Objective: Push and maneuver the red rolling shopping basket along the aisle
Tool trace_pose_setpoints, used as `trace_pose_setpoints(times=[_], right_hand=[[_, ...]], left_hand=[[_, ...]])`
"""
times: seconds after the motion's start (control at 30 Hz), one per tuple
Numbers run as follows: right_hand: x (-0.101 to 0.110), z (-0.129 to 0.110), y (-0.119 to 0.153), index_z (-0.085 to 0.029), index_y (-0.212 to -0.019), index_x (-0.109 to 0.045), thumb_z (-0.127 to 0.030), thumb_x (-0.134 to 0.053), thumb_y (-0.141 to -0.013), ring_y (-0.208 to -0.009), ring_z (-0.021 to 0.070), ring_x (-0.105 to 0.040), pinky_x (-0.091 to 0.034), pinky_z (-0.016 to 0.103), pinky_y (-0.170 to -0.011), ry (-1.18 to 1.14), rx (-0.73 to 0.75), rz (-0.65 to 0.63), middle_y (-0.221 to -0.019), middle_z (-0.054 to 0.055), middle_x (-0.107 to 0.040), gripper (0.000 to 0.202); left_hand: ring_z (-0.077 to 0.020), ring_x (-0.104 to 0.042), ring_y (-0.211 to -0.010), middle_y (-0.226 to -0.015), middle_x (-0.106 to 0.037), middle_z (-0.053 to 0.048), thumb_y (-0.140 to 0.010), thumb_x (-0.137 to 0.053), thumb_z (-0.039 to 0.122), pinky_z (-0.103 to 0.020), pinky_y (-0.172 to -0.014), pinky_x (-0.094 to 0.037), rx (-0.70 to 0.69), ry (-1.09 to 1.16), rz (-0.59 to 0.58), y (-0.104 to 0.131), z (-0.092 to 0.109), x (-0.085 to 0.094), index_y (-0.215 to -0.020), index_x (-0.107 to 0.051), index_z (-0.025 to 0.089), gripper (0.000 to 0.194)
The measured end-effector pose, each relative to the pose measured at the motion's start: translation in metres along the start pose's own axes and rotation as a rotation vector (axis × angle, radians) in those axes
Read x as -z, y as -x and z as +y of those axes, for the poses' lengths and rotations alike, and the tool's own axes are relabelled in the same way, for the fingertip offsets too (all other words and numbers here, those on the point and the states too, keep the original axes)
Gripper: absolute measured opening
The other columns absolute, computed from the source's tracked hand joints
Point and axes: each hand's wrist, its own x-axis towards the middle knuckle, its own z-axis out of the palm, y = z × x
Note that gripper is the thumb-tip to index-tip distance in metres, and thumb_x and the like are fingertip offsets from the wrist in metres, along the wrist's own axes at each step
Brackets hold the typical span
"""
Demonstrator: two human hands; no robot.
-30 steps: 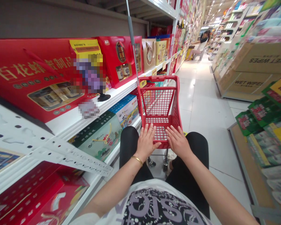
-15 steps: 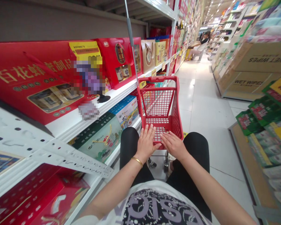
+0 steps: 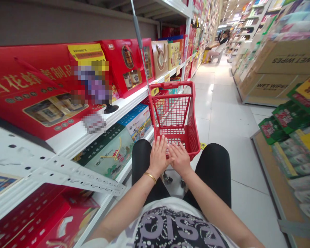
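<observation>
A red plastic shopping basket cart (image 3: 193, 132) on casters stands just in front of my knees, and no goods show in it. My left hand (image 3: 158, 155) is held palm down before the cart's near edge, fingers stretched out, a gold bangle (image 3: 150, 177) at its wrist. Beside it, my right hand (image 3: 179, 156) is also palm down with straight fingers. The two hands meet around the thumbs. Neither one holds anything. Whether the fingertips touch the cart's rim I cannot tell.
White shelving (image 3: 93, 119) at left carries red gift boxes (image 3: 134, 65) and a green box (image 3: 116, 151). Rightward stand wet wipes cartons (image 3: 281, 65) and green packs (image 3: 289, 119) on a low platform. Farther down the tiled aisle (image 3: 217, 103) a person (image 3: 222, 43) is seated.
My right hand has moved left, closing the gap to my left hand so the two now touch. The view has shifted slightly; the cart appears a little farther left.
</observation>
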Motion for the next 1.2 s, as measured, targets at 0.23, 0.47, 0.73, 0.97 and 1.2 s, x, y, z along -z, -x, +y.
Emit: trace_pose_setpoints(times=[0.23,0.47,0.73,0.97,1.2], right_hand=[[0.025,0.046,0.024,-0.024,-0.157,-0.041,-0.022,-0.049,-0.102,-0.137,0.0253,-0.059,-0.022,0.060,-0.130,0.041,-0.077,0.010,-0.141,0.008,-0.067,0.055],[0.015,0.020,0.019,-0.021,-0.160,-0.036,-0.020,-0.048,-0.102,-0.150,0.0311,-0.043,-0.028,0.063,-0.126,0.061,-0.178,0.097,-0.148,0.011,-0.061,0.059],[0.026,0.029,0.017,-0.026,-0.158,-0.038,-0.018,-0.055,-0.100,-0.138,0.0261,-0.058,-0.020,0.062,-0.130,0.020,-0.063,0.006,-0.142,0.008,-0.066,0.061],[0.047,0.077,0.015,-0.028,-0.158,-0.040,-0.021,-0.049,-0.103,-0.152,0.0271,-0.039,-0.033,0.060,-0.126,-0.087,-0.101,-0.084,-0.152,0.007,-0.057,0.056],[0.053,0.109,0.008,-0.026,-0.158,-0.041,-0.025,-0.042,-0.106,-0.152,0.0251,-0.040,-0.041,0.054,-0.125,-0.209,-0.154,-0.123,-0.159,0.008,-0.049,0.052]], left_hand=[[-0.0332,-0.008,-0.162,-0.171,-0.026,-0.017,-0.098,-0.026,0.077,-0.057,-0.129,-0.019,-0.019,-0.005,-0.017,-0.001,0.000,0.000,-0.164,-0.025,0.009,0.094],[-0.0332,-0.008,-0.162,-0.170,-0.028,-0.016,-0.098,-0.022,0.077,-0.057,-0.129,-0.018,0.008,0.008,-0.008,-0.001,0.002,0.000,-0.163,-0.028,0.009,0.094],[-0.0329,-0.010,-0.161,-0.170,-0.028,-0.015,-0.098,-0.025,0.077,-0.056,-0.129,-0.018,-0.013,-0.023,-0.023,-0.001,0.001,0.002,-0.163,-0.030,0.010,0.093],[-0.0327,-0.010,-0.161,-0.170,-0.029,-0.013,-0.098,-0.026,0.077,-0.056,-0.130,-0.016,0.001,-0.006,-0.018,-0.002,0.002,-0.001,-0.164,-0.028,0.012,0.092],[-0.0327,-0.010,-0.162,-0.171,-0.028,-0.014,-0.099,-0.027,0.076,-0.057,-0.130,-0.016,0.002,-0.003,-0.022,-0.002,0.000,0.002,-0.163,-0.028,0.010,0.092]])
